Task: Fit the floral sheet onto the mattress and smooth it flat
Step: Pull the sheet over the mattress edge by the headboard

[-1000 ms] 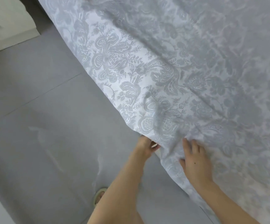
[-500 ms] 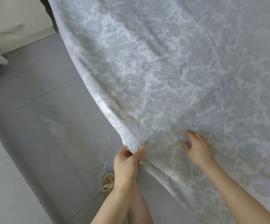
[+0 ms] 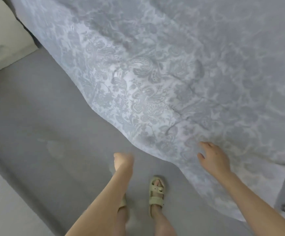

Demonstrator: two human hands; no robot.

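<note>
The pale grey-blue floral sheet (image 3: 164, 79) covers the mattress and fills the upper right of the view, its edge draping down the near side with soft wrinkles. My right hand (image 3: 214, 159) lies on the sheet near that edge, fingers spread and fairly straight. My left hand (image 3: 123, 159) hangs over the floor to the left of the sheet edge, apart from the cloth, blurred, its fingers curled with nothing in them. The mattress itself is hidden under the sheet.
Grey floor (image 3: 44, 125) runs along the bed's left side. My feet in pale green sandals (image 3: 157, 193) stand close to the bed. A cream-coloured piece of furniture (image 3: 0, 36) sits at the top left. A white wall or skirting (image 3: 0, 210) lies at the bottom left.
My left hand has let go of the sheet edge and dropped away from it. The lifted edge has fallen and now drapes. My right hand stays on the cloth.
</note>
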